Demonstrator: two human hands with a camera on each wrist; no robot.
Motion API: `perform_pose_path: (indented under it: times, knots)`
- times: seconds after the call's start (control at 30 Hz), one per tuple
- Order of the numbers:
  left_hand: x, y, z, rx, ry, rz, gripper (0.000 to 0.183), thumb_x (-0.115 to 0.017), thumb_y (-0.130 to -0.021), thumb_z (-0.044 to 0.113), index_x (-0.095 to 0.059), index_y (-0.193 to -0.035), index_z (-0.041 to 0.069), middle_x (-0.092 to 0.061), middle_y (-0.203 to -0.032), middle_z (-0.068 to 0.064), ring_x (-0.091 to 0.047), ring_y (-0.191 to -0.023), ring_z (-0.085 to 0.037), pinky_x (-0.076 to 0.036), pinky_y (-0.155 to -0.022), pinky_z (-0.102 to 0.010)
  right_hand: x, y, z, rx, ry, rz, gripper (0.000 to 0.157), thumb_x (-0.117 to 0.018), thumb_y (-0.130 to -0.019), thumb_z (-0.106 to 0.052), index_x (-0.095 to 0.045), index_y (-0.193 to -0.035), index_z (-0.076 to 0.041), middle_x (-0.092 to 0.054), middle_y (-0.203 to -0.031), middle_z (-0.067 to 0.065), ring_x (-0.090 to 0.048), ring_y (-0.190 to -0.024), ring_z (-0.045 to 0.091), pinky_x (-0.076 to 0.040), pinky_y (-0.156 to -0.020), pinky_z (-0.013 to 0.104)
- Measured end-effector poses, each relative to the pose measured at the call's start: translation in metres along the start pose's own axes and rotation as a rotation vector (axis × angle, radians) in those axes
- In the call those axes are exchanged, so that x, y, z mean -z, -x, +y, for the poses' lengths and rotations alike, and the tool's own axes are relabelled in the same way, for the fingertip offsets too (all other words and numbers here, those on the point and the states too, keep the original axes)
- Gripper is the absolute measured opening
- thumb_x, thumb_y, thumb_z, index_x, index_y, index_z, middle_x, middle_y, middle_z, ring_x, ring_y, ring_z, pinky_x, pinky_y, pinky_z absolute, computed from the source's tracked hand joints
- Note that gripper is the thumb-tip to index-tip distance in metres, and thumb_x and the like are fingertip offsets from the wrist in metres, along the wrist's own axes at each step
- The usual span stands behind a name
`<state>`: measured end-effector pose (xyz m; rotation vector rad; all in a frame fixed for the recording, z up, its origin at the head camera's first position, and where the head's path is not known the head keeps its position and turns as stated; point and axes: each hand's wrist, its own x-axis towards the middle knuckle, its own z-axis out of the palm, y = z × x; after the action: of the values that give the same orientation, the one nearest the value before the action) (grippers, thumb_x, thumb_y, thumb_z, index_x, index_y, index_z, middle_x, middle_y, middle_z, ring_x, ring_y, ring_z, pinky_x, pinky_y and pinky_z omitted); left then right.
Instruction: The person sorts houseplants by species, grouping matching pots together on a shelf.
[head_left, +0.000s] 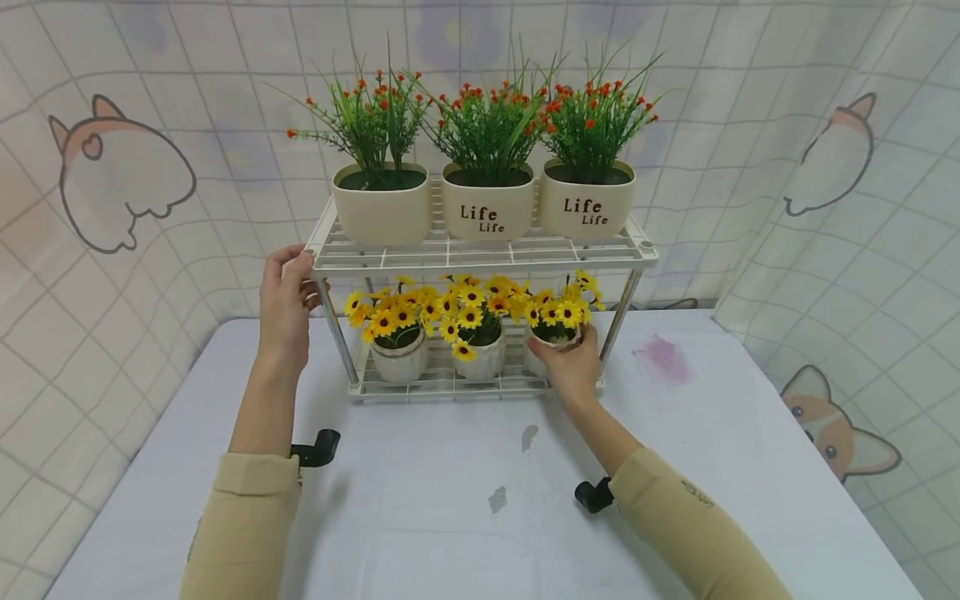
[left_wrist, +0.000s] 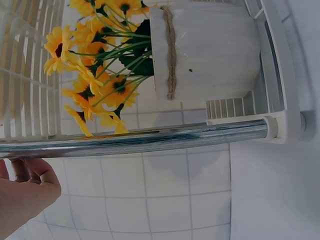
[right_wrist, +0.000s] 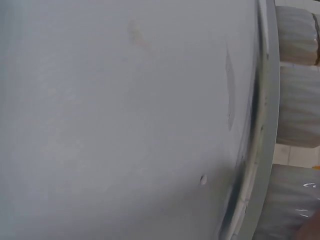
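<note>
A white two-tier rack (head_left: 480,266) stands on the table. My left hand (head_left: 287,292) holds its upper left corner, fingers curled by the metal post (left_wrist: 150,142). Low on the right, my right hand (head_left: 573,367) grips a white flowerpot (head_left: 534,363) of yellow artificial flowers (head_left: 557,313), thumb on its near side. That pot is on or just over the lower tier; which one I cannot tell. Beside it are a middle flowerpot (head_left: 482,362) and a left flowerpot (head_left: 400,365), also with yellow flowers. Only a sliver of the right hand shows in the right wrist view.
Three cream planters, left (head_left: 382,212), middle (head_left: 487,204) and right (head_left: 587,200), with grass and red blooms, line the upper tier. A white cloth covers the table (head_left: 420,500), with grey patches and a pink stain (head_left: 665,358). A tile-patterned curtain (head_left: 247,83) hangs behind.
</note>
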<state>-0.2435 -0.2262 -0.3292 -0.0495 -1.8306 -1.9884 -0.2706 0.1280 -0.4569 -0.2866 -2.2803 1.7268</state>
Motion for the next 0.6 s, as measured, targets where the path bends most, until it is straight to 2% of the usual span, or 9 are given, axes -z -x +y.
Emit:
perform_pose_path:
  times: [0.1,0.17,0.37,0.47,0.6]
  knots:
    - [0.0,-0.001,-0.001,-0.003,-0.001,0.002,0.033,-0.052,-0.107,0.039,-0.049,-0.133,0.019,-0.061,-0.111,-0.006,-0.053,-0.096,-0.018,-0.036,-0.087,-0.031,0.004,0.005,0.003,0.02,0.022,-0.056,0.096,-0.082,-0.088,-0.031,-0.023,-0.157,0.0,-0.034,-0.158,0.023,-0.037,-0.144,0.039,-0.033,-0.114,0.048]
    - [0.001,0.0,-0.002,-0.005,-0.014,0.007,0.033,-0.053,-0.107,0.04,-0.05,-0.132,0.019,-0.061,-0.111,-0.003,-0.053,-0.098,-0.017,-0.037,-0.088,-0.032,0.008,0.011,0.005,0.031,0.043,-0.094,0.094,-0.079,-0.091,-0.028,-0.02,-0.158,0.001,-0.029,-0.161,0.023,-0.028,-0.149,0.039,-0.027,-0.118,0.048]
    - [0.007,0.01,-0.011,-0.041,-0.067,0.022,0.032,-0.051,-0.107,0.044,-0.051,-0.125,0.018,-0.057,-0.11,-0.002,-0.053,-0.106,-0.017,-0.041,-0.091,-0.035,0.026,0.032,0.008,0.033,0.074,-0.212,0.093,-0.076,-0.094,-0.021,-0.014,-0.16,0.002,-0.021,-0.165,0.024,-0.023,-0.152,0.037,-0.026,-0.118,0.05]
    - [0.014,0.017,-0.022,-0.042,-0.113,0.018,0.036,-0.046,-0.109,0.042,-0.05,-0.129,0.012,-0.055,-0.112,-0.004,-0.055,-0.11,-0.019,-0.043,-0.095,-0.036,0.042,0.042,0.01,0.041,0.075,-0.294,0.085,-0.075,-0.095,-0.016,-0.021,-0.157,0.002,-0.029,-0.161,0.024,-0.032,-0.147,0.037,-0.033,-0.115,0.05]
    - [0.031,0.023,-0.042,0.012,-0.242,-0.01,0.045,-0.041,-0.111,0.04,-0.049,-0.136,0.003,-0.058,-0.12,-0.01,-0.057,-0.114,-0.02,-0.045,-0.098,-0.037,0.074,0.048,0.018,0.154,0.155,-0.389,0.052,-0.074,-0.095,-0.011,-0.05,-0.139,0.005,-0.06,-0.133,0.02,-0.06,-0.12,0.034,-0.049,-0.1,0.046]
